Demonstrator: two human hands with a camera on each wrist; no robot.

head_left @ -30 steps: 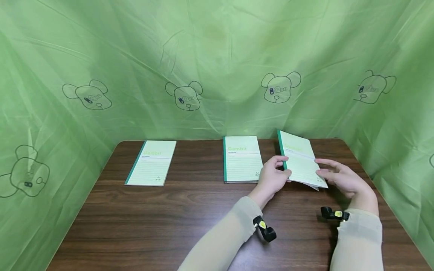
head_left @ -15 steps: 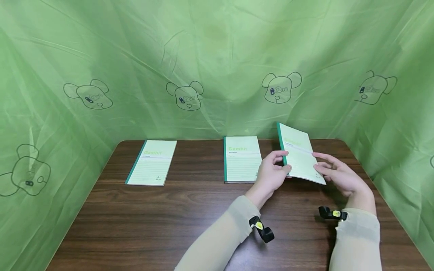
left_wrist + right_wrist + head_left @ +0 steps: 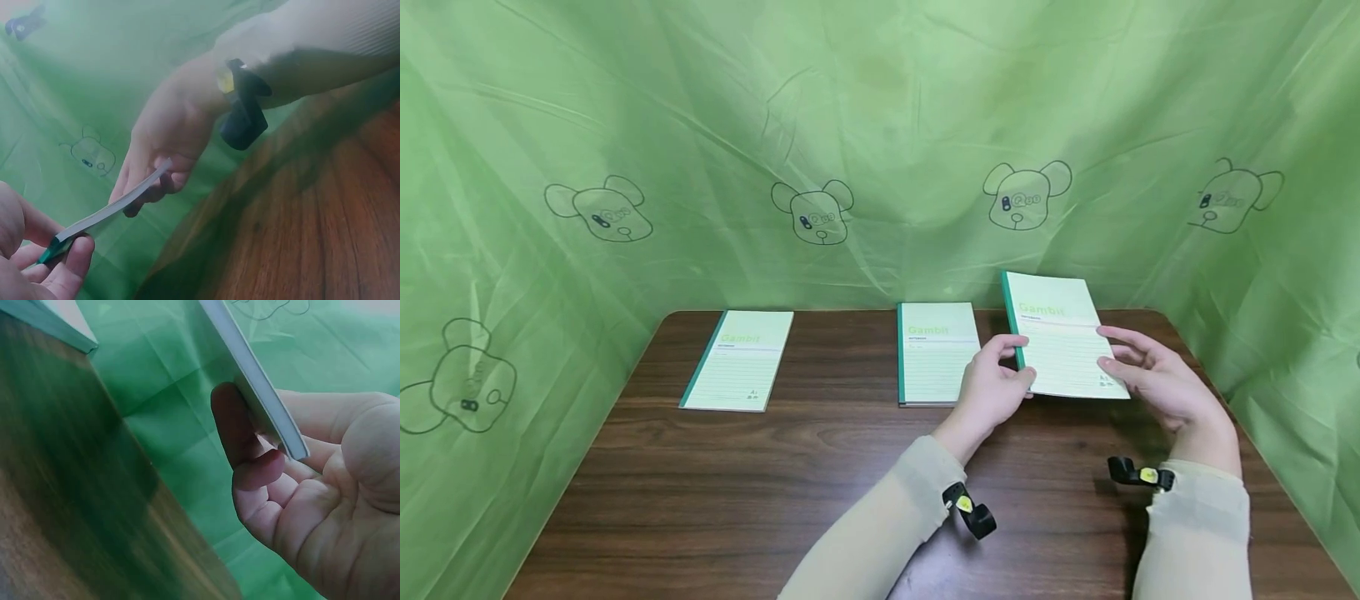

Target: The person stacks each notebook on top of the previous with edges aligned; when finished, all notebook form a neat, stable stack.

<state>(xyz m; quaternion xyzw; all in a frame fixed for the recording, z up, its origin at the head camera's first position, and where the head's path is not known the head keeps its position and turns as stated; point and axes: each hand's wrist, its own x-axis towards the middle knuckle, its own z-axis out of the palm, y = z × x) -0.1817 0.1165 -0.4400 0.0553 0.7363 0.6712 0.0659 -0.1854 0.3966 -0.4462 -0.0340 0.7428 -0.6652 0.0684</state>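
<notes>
**Notebook held clear of desk by both hands**

Nearest the camera, two pale sleeves enter from the lower edge, each with a small black clip-on camera at the wrist. They extend over the dark wood-grain desk.

Left hand: fingers curled, thumb on top, pinching the green spine edge of the raised notebook at its lower left corner. The left wrist view confirms the spine edge caught between thumb and fingers.

Right hand: fingers bent under the raised notebook's right edge near the lower corner, thumb on the cover. The right wrist view shows the fingertips against the underside and the page edges resting in the hand. Both hands are therefore clamped on the raised notebook.

Raised notebook: pale green cover, lined, "Gambit" printed at the top, dark green spine. It is lifted off the desk and tilted, cover toward the camera, its far edge higher than its near edge. It hangs above the right rear part of the desk.

Just left of the raised notebook lies a second notebook of the same kind, flat and closed on the desk; the left hand overlaps its lower right corner in the head view. Well left of the raised notebook lies a third notebook, flat, slightly angled.

Behind the raised notebook, a green cloth backdrop printed with outlined bear heads encloses the desk at the back and both sides.
</notes>
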